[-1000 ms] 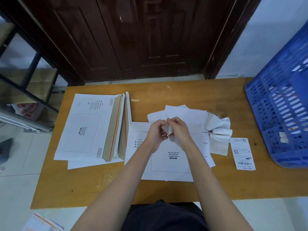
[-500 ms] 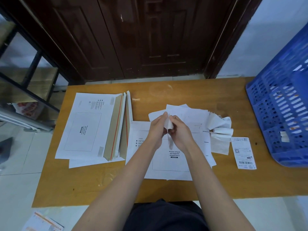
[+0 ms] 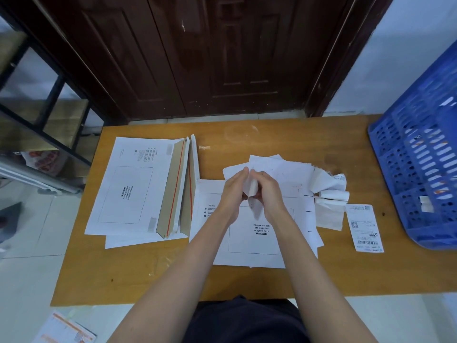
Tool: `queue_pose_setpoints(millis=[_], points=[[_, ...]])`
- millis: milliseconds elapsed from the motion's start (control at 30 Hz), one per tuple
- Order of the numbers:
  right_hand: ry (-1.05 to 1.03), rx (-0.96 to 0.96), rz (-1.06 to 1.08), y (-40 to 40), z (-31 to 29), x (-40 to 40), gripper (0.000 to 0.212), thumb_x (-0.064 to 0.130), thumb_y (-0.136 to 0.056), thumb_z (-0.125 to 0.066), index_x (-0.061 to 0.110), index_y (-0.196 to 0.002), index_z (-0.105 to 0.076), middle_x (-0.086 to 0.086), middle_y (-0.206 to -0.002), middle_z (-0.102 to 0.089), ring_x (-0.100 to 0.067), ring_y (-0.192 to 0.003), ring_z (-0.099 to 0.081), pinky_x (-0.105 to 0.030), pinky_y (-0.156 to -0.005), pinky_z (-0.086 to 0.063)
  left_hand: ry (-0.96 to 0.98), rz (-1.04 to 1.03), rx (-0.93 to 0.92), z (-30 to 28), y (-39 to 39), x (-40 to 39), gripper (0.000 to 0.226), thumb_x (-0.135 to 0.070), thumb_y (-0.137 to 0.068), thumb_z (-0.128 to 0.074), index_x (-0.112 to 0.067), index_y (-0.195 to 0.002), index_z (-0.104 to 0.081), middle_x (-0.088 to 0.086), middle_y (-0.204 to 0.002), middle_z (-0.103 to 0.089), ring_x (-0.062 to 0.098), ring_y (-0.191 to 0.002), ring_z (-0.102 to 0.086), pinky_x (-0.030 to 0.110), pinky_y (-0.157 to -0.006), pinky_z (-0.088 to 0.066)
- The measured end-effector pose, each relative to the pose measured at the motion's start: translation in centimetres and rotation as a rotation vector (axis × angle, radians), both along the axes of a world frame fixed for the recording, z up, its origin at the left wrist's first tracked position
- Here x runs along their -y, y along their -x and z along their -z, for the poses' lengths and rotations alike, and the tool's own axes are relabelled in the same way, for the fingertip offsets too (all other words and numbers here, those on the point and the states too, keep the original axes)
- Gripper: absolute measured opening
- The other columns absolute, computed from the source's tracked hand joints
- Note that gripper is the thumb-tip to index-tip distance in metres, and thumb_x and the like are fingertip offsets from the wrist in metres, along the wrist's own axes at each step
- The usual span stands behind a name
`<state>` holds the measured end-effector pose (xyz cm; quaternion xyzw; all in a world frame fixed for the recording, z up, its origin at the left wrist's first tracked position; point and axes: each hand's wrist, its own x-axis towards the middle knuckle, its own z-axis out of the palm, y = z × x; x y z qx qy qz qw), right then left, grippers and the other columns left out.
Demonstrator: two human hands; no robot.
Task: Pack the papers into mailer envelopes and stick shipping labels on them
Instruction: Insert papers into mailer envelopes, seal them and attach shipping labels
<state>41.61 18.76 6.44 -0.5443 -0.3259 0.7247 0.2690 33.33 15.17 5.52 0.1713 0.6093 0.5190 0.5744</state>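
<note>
Well to the left of my hands I saw a stack of mailer envelopes [image 3: 138, 189] lying on the wooden table [image 3: 247, 280], their flaps open. My left hand [image 3: 233, 191] and right hand [image 3: 268, 191] met just above a flat mailer envelope [image 3: 254, 243], both gripping a small white strip of paper [image 3: 252, 190] between them. Loose papers [image 3: 284, 169] lay beyond my hands, curled label backings [image 3: 330, 201] to the right, then a shipping label [image 3: 364, 227], and a blue crate [image 3: 420, 174] furthest right
</note>
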Motion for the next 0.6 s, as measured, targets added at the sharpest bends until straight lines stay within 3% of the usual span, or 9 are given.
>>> queue_pose_setpoints(millis=[100, 133, 267, 367, 500, 600], points=[[-0.105, 0.070, -0.032, 0.3, 0.3, 0.2, 0.030, 0.012, -0.091, -0.048, 0.012, -0.064, -0.036, -0.005, -0.057, -0.035, -0.018, -0.048, -0.030, -0.022, -0.044, -0.021, 0.054, -0.032, 0.047, -0.5, 0.1, -0.2, 0.047, -0.045, -0.097, -0.045, -0.016, -0.059, -0.049, -0.001, -0.059, -0.049, 0.014, -0.064, -0.050, 0.029, -0.067, -0.038], [-0.138, 0.084, -0.061, 0.3, 0.4, 0.3, 0.026, 0.011, -0.091, -0.047, 0.010, -0.066, -0.038, -0.006, -0.056, -0.036, -0.018, -0.048, -0.030, -0.020, -0.045, -0.021, 0.080, -0.048, 0.029, -0.6, 0.1, -0.4, 0.049, -0.048, -0.095, -0.047, -0.020, -0.055, -0.042, -0.003, -0.057, -0.043, 0.012, -0.061, -0.046, 0.028, -0.065, -0.037], [-0.236, 0.119, -0.158, 0.5, 0.9, 0.6, 0.027, 0.013, -0.089, -0.045, 0.014, -0.063, -0.038, -0.004, -0.051, -0.039, -0.021, -0.046, -0.031, -0.020, -0.046, -0.024, 0.125, -0.059, -0.246, -0.6, 0.3, -0.8, 0.042, -0.044, -0.095, -0.050, -0.009, -0.074, -0.062, 0.004, -0.072, -0.061, 0.014, -0.072, -0.059, 0.032, -0.073, -0.046], [-0.245, 0.118, -0.176, 0.8, 0.9, 0.6, 0.029, 0.008, -0.089, -0.044, 0.014, -0.061, -0.038, -0.004, -0.045, -0.039, -0.019, -0.041, -0.033, -0.019, -0.044, -0.024, 0.095, -0.098, -0.336, -0.3, 0.3, -0.8, 0.045, -0.036, -0.098, -0.048, 0.003, -0.081, -0.063, 0.011, -0.074, -0.060, 0.018, -0.072, -0.057, 0.032, -0.069, -0.045], [-0.110, 0.015, -0.110, 1.0, 0.2, 0.9, 0.036, 0.008, -0.094, -0.047, 0.015, -0.061, -0.035, 0.000, -0.046, -0.033, -0.013, -0.038, -0.030, -0.017, -0.040, -0.020, 0.100, -0.165, -0.226, 0.0, 0.5, -0.6, 0.039, -0.034, -0.098, -0.050, -0.004, -0.073, -0.054, 0.013, -0.072, -0.046, 0.020, -0.071, -0.048, 0.029, -0.063, -0.038], [-0.012, -0.059, -0.043, 1.2, 0.4, 1.1, 0.033, 0.015, -0.096, -0.050, 0.015, -0.064, -0.037, 0.000, -0.055, -0.036, -0.015, -0.048, -0.035, -0.025, -0.045, -0.025, 0.161, -0.238, -0.103, 0.2, 0.6, -0.5, 0.035, -0.036, -0.096, -0.053, -0.009, -0.074, -0.056, 0.010, -0.074, -0.054, 0.021, -0.074, -0.054, 0.031, -0.070, -0.044]])
